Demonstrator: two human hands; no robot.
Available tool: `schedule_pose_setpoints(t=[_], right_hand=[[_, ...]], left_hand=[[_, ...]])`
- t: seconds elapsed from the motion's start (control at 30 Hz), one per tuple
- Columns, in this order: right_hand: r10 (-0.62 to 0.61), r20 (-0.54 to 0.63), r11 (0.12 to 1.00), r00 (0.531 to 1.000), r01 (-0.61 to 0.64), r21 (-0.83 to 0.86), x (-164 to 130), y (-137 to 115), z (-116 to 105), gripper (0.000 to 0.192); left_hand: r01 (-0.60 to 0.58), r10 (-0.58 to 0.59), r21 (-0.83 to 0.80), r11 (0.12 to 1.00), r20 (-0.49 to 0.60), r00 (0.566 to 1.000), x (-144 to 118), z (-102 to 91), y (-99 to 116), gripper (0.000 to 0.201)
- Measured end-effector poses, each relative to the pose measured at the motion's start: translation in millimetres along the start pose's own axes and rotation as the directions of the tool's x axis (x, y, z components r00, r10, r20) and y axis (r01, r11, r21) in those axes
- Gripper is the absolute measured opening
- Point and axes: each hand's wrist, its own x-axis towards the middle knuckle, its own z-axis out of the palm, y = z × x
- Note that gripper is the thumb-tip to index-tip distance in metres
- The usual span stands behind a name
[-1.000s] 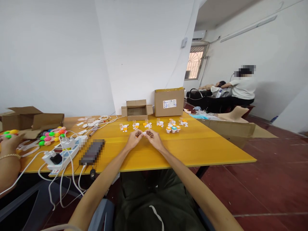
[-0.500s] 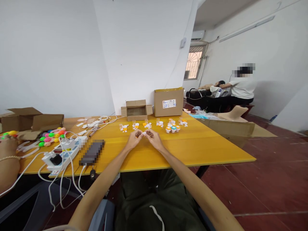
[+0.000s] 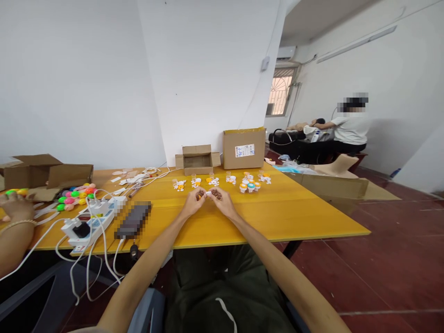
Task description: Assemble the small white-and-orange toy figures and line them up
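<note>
My left hand (image 3: 194, 200) and my right hand (image 3: 221, 200) meet over the yellow table (image 3: 277, 217), fingertips pinched together. Between them is a small white plastic part (image 3: 208, 194), gripped from both sides; its exact kind is too small to make out. A bit of orange shows within the left fingers. Just beyond my hands lie little piles of white and orange plastic parts (image 3: 179, 186), with small clear cups (image 3: 193, 177) beside them. To the right of my right hand stand several round white pieces with orange or teal tops (image 3: 250, 187), grouped closely.
An open small carton (image 3: 197, 162) and a larger closed box (image 3: 243, 149) stand along the wall. On the left are a phone (image 3: 133, 220), a power strip (image 3: 99, 222) with cables, colourful balls (image 3: 69, 201) and another person's hand (image 3: 15, 208). A person (image 3: 351, 127) sits far right.
My hands stay together in almost the same spot, and the white part between the fingertips shows a little more. At the left, the other person's hand has shifted slightly.
</note>
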Motion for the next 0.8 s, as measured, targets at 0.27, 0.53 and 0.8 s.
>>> schedule_pose_setpoints(t=[0.27, 0.53, 0.8], right_hand=[[0.006, 0.004, 1.000, 1.000, -0.006, -0.001, -1.3, -3.6, -2.0, 0.023], [0.016, 0.002, 1.000, 1.000, -0.016, -0.009, -1.7, -2.1, -2.7, 0.025], [0.009, -0.004, 1.000, 1.000, -0.009, 0.003, -1.8, -1.9, -2.0, 0.025]], left_hand=[[-0.025, 0.025, 0.026, 0.999, 0.007, 1.000, -0.2, 0.9, -1.8, 0.016], [-0.021, 0.020, 0.029, 0.999, 0.011, 1.000, -1.2, 3.0, 1.3, 0.013], [0.009, -0.011, 0.063, 0.998, 0.030, 0.999, -2.0, 2.6, -0.6, 0.012]])
